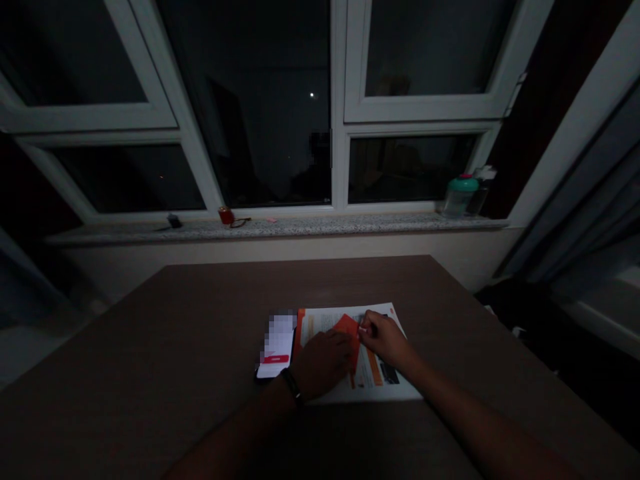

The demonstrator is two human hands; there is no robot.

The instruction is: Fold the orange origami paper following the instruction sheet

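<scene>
A piece of orange paper [346, 325], with angled edges as if folded, lies on a printed booklet [327, 319] with orange and dark blocks. My left hand [323, 363], wearing a dark wristband [291, 387], rests over the paper's lower left part with its fingers laid flat on it. At the paper's right edge, my right hand [384, 337] is closed in a pinch; a small pale strip shows at its fingertips. The light is dim, and my fingers hide part of the paper.
A lit phone [277, 343] lies left of the booklet on the brown table [150, 347]. Beyond it, the stone windowsill [310, 228] holds a red jar [226, 215], a small dark object [174, 221] and a green-lidded bottle [461, 195]. Curtains hang at both sides.
</scene>
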